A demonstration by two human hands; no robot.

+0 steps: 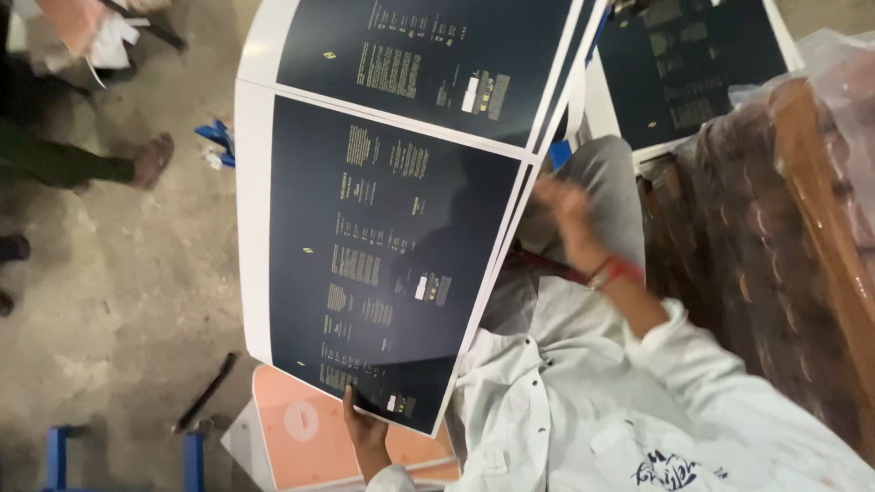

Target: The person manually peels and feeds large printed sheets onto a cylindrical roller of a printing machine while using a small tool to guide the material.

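A large printed sheet (383, 246), dark navy with white margins and small pale text blocks, lies across a stack of like sheets in front of me. My left hand (365, 428) grips its near edge, thumb on top of the dark print. My right hand (570, 219) is blurred, raised over my lap just right of the sheet's edge, fingers spread and holding nothing. A red band circles that wrist. My white shirt and grey trousers fill the space between my arms.
More navy sheets (684, 64) lie at the top right. A brown bundle in clear plastic (775, 237) stands at the right. A peach sheet (305, 428) sits under the stack's near corner. Another person's foot (150, 159), blue scraps (214, 137) and a dark bar (205, 392) are on the concrete floor.
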